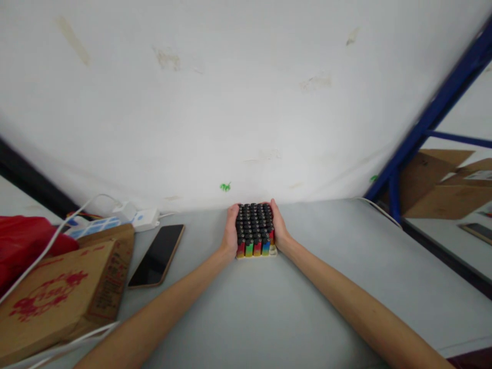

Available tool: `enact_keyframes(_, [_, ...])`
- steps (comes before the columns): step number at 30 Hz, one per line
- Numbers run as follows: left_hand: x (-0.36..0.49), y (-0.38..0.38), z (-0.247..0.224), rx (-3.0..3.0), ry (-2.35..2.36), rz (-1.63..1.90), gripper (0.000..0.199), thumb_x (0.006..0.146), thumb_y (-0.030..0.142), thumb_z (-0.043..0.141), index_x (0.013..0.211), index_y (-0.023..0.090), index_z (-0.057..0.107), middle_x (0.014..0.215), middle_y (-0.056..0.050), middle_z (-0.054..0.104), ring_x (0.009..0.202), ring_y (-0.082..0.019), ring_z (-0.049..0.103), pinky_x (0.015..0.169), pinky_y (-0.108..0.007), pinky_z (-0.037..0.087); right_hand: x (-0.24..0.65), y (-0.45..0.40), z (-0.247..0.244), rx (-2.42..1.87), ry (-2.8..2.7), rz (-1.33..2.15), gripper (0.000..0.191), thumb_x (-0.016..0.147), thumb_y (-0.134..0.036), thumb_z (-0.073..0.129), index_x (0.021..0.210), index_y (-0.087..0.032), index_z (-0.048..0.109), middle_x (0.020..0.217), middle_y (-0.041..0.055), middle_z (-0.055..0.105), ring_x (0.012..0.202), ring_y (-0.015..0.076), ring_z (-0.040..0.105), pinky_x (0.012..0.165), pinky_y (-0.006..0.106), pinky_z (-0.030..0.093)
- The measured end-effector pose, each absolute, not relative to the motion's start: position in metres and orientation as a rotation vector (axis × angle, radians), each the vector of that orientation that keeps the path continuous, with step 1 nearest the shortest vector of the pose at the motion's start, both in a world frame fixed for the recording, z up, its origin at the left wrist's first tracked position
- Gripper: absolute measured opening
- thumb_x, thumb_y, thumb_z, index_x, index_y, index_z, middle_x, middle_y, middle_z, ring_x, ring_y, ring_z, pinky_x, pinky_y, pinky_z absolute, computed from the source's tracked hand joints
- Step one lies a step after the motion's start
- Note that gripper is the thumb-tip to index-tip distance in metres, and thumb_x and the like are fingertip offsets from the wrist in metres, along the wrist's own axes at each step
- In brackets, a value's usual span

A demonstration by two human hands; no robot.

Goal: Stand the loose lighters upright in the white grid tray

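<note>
A pale tray (pixel 272 251) packed with rows of lighters (pixel 254 225) stands on the grey table against the wall. The lighters are upright, with black tops and bodies in red, green, blue and yellow. At the tray's front right corner, one place holds no lighter. My left hand (pixel 231 231) is closed along the left side of the block, its thumb by the back corner. My right hand (pixel 280 226) grips the opposite side, thumb pointing up and away. Fingers of both hands are partly hidden behind the lighters.
To the left lie a smartphone (pixel 157 256), a cardboard box (pixel 57 292) with red print, a red bag (pixel 26 246) and a white power strip (pixel 144 219) with cables. At right, a blue metal frame (pixel 407 148) stands before an open carton (pixel 442 195).
</note>
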State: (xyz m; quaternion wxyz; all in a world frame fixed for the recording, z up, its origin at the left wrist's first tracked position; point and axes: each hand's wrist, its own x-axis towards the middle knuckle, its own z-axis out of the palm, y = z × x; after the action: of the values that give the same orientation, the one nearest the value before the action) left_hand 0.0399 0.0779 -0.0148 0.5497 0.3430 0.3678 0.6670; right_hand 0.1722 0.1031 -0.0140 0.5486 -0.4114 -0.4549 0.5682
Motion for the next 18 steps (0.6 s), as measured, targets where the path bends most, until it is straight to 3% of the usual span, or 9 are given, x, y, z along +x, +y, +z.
enact_keyframes(4, [0.037, 0.082, -0.020, 0.807, 0.873, 1.574, 0.042, 0.091, 0.060, 0.072, 0.111, 0.023, 0.070, 0.113, -0.001, 0.078, 0.126, -0.025, 0.069, 0.111, -0.034, 0.052, 0.172, 0.091, -0.013, -0.942, -0.966, 1.413, 0.080, 0.080, -0.098, 0.045, 0.103, -0.025, 0.066, 0.107, 0.0045, 0.079, 0.112, 0.0302, 0.071, 0.097, 0.041, 0.058])
enact_keyframes(7, [0.037, 0.081, -0.021, 0.809, 0.877, 1.545, 0.043, 0.090, 0.060, 0.073, 0.113, 0.024, 0.070, 0.112, 0.000, 0.078, 0.124, -0.024, 0.071, 0.111, -0.034, 0.053, 0.172, 0.087, -0.015, -0.969, -0.944, 1.383, 0.079, 0.083, -0.094, 0.046, 0.118, -0.026, 0.066, 0.112, 0.0042, 0.078, 0.115, 0.0298, 0.071, 0.099, 0.042, 0.058])
enact_keyframes(12, [0.035, 0.074, -0.020, 0.847, 0.880, 1.448, 0.053, 0.096, 0.061, 0.067, 0.138, 0.029, 0.065, 0.138, -0.001, 0.074, 0.140, -0.026, 0.064, 0.119, -0.041, 0.051, 0.172, 0.084, -0.016, -0.947, -0.958, 1.420, 0.079, 0.088, -0.088, 0.046, 0.139, -0.028, 0.058, 0.115, 0.0036, 0.076, 0.115, 0.0289, 0.071, 0.100, 0.042, 0.057])
enact_keyframes(18, [0.035, 0.071, -0.018, 0.786, 0.876, 1.444, 0.055, 0.096, 0.060, 0.069, 0.139, 0.026, 0.067, 0.147, -0.002, 0.070, 0.148, -0.029, 0.057, 0.126, -0.044, 0.045, 0.174, 0.085, -0.020, -0.972, -1.048, 1.377, 0.074, 0.095, -0.081, 0.040, 0.142, -0.027, 0.057, 0.127, 0.0054, 0.074, 0.125, 0.0277, 0.067, 0.105, 0.041, 0.055])
